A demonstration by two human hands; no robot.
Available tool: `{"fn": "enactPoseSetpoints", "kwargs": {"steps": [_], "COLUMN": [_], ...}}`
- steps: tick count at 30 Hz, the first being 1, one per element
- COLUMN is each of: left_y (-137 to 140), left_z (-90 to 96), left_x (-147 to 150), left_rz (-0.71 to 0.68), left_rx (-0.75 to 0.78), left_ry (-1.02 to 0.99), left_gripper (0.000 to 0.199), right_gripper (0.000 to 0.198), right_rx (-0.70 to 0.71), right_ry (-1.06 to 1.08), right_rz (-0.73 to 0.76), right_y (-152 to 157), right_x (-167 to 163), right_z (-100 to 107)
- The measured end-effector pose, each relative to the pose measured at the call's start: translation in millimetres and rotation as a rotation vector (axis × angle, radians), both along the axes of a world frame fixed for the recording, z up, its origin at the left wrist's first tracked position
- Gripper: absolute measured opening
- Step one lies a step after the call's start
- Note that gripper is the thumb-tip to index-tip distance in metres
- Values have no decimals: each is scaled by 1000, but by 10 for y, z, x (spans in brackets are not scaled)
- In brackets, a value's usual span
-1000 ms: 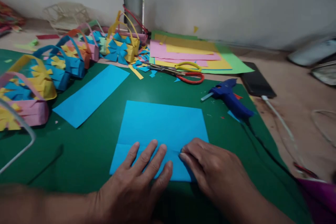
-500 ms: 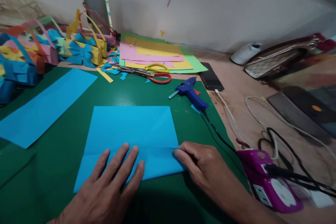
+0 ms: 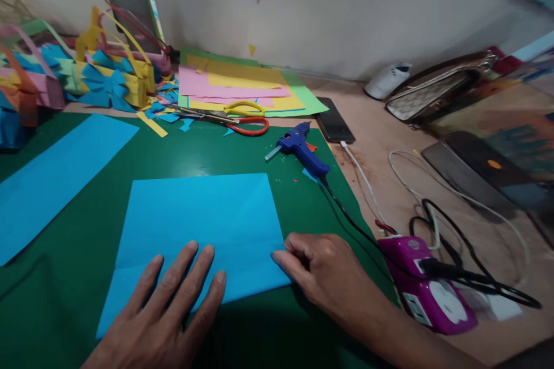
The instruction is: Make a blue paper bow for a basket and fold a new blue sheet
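A blue sheet of paper (image 3: 199, 207) lies before me on a green mat, with a crease running across it and its near part folded over. My left hand (image 3: 160, 305) rests flat on the near left part of this sheet, fingers spread. At the sheet's right edge, by the end of the crease, my right hand (image 3: 315, 265) has its thumb and curled fingers closed on the paper. A second blue strip of paper (image 3: 64, 179) lies slantwise to the left, apart from both hands.
Beyond the paper are a blue glue gun (image 3: 303, 150), scissors (image 3: 246, 121), paper scraps (image 3: 167, 104) and stacked coloured sheets (image 3: 242, 83). Small paper baskets (image 3: 115, 83) stand at the back left. A phone (image 3: 335, 121), cables and a purple power strip (image 3: 428, 282) lie on the right.
The camera view has turned, so most things appear farther left. The folded part by the crease looks flatter near my right hand. Both hands stay on the sheet.
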State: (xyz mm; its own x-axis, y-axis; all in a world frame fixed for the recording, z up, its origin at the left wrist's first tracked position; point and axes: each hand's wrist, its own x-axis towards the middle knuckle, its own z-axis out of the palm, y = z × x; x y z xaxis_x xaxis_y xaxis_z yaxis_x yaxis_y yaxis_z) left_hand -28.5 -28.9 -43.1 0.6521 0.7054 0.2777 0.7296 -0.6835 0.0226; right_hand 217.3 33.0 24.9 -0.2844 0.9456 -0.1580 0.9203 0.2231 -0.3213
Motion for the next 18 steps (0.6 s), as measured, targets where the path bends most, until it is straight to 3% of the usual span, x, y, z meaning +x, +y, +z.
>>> {"fn": "enactPoseSetpoints", "kwargs": {"steps": [8, 18], "left_y": [3, -5], "left_z": [19, 15], "left_x": [-5, 2], "left_rz": [-8, -29], "left_rx": [-32, -48], "left_ry": [-31, -50], "left_gripper": [54, 76], "right_gripper": [36, 29], "right_rx": [-65, -104], "right_ry": [-10, 3], "right_rz": [12, 11], "right_y": [11, 5], "right_x": [1, 7], "right_z": [39, 108]}}
